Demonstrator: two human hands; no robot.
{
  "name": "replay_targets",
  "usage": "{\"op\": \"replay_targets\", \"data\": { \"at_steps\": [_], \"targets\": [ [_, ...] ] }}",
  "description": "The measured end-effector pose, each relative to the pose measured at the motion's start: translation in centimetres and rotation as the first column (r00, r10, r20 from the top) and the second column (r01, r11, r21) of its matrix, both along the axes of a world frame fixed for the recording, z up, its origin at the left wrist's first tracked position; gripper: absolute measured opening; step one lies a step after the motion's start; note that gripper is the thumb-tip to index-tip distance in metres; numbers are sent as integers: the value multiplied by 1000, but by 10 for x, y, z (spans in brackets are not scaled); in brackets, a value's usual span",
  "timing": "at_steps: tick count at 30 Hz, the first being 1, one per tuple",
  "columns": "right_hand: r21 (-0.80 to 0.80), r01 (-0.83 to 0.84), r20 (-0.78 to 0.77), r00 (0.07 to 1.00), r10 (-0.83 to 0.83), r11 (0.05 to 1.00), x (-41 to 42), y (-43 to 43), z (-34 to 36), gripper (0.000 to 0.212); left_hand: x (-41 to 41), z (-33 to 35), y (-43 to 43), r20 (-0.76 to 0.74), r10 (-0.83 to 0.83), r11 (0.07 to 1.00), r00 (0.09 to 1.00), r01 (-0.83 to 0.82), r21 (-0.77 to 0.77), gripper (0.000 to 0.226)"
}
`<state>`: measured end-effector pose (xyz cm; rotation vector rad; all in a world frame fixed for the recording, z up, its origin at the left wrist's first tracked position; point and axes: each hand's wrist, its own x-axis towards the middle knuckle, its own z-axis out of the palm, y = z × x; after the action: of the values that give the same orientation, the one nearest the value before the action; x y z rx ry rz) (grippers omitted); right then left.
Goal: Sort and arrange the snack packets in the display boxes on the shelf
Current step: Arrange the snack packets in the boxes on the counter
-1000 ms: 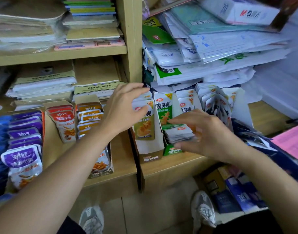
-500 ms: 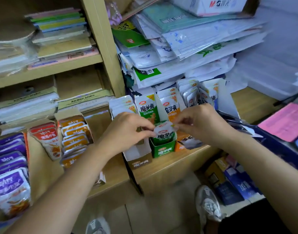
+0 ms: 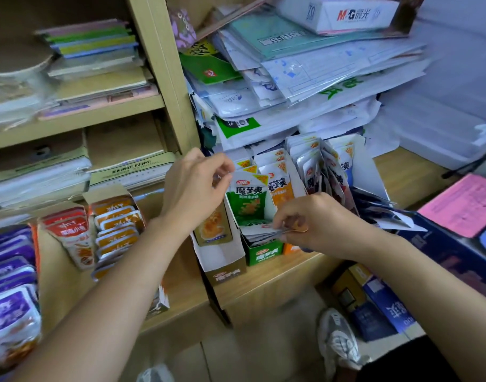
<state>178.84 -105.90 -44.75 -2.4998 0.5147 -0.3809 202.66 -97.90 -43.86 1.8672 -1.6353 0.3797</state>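
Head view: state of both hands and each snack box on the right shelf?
left hand: fingers curled, pinching a silvery packet edge above the tan box
right hand: gripping a flat packet stack at the front of the green box
green box: open, upright packets behind the stack
tan box: open, packets at back, front bare
orange box: mostly hidden by the right hand
white box: open, packets splayed unevenly

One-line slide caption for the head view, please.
Left hand pinches a packet in the tan box; right hand holds a packet stack over the green box.
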Motion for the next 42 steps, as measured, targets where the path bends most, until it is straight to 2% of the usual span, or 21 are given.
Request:
{"op": "replay_targets", "data": {
  "at_steps": [4, 5, 7, 9, 10, 12, 14, 16, 18, 21, 24, 28, 35, 39, 42],
  "targets": [
    [-17, -4, 49, 999, 5, 1000, 0, -3, -1, 6, 4, 2, -12, 102, 75, 997, 992, -75, -6, 5],
    [-45, 2, 67, 998, 1, 999, 0, -3, -2, 6, 4, 4, -12, 86, 10, 1000, 996, -11, 10, 5],
    [-97, -4, 67, 998, 11, 995, 2, -4, -5, 9, 1, 5, -8, -84, -202, 964, 976, 213, 158, 19],
    [-133, -35, 38, 998, 40, 990, 3, -3, -7, 15, -3, 5, -2, -243, -313, 845, 918, 386, 370, 44],
    [-137, -48, 26, 998, 52, 989, 3, -2, -7, 20, -5, 4, 1, -260, -332, 789, 907, 418, 450, 53],
    [-112, -28, 20, 999, 31, 993, 2, 0, -6, 28, -7, 3, 4, -251, -368, 748, 895, 445, 491, 51],
    [-85, 42, 71, 997, -36, 995, 2, 2, -5, 24, -9, 7, 5, -223, -360, 771, 906, 423, 476, 35],
    [-101, 121, 155, 982, -104, 987, 5, 3, -7, 23, -12, 10, 5, -134, -343, 827, 930, 367, 426, 14],
    [-108, 172, 216, 965, -146, 979, 8, 2, -10, 27, -12, 10, 4, -65, -305, 893, 950, 309, 326, 14],
    [-128, 175, 224, 964, -143, 976, 12, 0, -10, 24, -5, 10, 0, -88, -162, 960, 983, 177, 215, 11],
    [-153, 154, 201, 972, -122, 976, 21, -7, -9, 10, -1, 9, -4, -104, -69, 987, 992, 83, 134, 9],
    [-194, 269, 233, 947, -222, 943, 39, -19, -9, 6, 2, 9, -7, -123, 18, 995, 992, -6, 97, 14],
    [-203, 360, 270, 914, -302, 910, 73, -31, -7, 1, 12, 9, -10, -151, 30, 994, 988, -14, 106, 19],
    [-103, 391, 162, 914, -372, 915, 82, -35, -5, 29, 15, 9, -9, -140, -31, 993, 990, 47, 110, 21],
    [-35, 415, 143, 903, -406, 909, 78, -35, -5, 34, 15, 4, -7, -77, -99, 981, 992, 111, 160, 20]
  ]
}}
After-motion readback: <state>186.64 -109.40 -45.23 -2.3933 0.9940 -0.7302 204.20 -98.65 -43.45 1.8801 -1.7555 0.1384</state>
